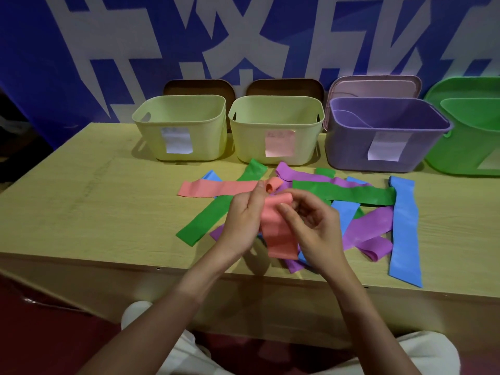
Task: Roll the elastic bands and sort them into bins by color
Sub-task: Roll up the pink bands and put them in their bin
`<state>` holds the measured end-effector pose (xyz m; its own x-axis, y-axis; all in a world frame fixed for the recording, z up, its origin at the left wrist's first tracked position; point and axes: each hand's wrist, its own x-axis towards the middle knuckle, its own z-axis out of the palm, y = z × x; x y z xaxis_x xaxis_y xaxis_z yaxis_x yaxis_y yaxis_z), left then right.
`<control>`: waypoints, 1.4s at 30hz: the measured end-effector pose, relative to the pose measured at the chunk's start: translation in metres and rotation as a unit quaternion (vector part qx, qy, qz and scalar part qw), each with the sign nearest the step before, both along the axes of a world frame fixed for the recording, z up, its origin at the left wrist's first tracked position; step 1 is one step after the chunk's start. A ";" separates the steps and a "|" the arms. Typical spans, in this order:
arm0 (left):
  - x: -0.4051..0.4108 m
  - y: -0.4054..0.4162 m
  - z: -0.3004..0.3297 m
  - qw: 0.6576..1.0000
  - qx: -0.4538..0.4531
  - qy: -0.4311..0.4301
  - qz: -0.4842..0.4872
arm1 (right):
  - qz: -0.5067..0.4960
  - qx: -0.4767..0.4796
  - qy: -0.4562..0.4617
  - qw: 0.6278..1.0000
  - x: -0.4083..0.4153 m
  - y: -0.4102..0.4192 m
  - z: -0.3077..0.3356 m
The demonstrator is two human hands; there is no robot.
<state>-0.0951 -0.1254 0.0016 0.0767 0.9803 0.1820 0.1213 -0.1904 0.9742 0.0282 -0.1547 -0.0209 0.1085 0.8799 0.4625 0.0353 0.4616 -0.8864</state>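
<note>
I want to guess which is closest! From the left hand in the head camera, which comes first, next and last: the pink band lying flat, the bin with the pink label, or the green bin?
From the left hand:
1. Flat pink band, on the table just beyond the hand.
2. Bin with the pink label, farther back, slightly right.
3. Green bin, far right at the picture's edge.

Dim, bluish light falls evenly on the surface (81,201), perhaps from overhead, with soft shadows under the bins (181,128), dark murky lower corners, slight overall blur, and wide-angle bending at the edges.
</note>
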 end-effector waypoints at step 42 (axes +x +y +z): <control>-0.002 0.001 0.004 0.995 0.068 0.066 -0.019 | -0.036 -0.020 -0.009 0.999 0.008 0.006 -0.001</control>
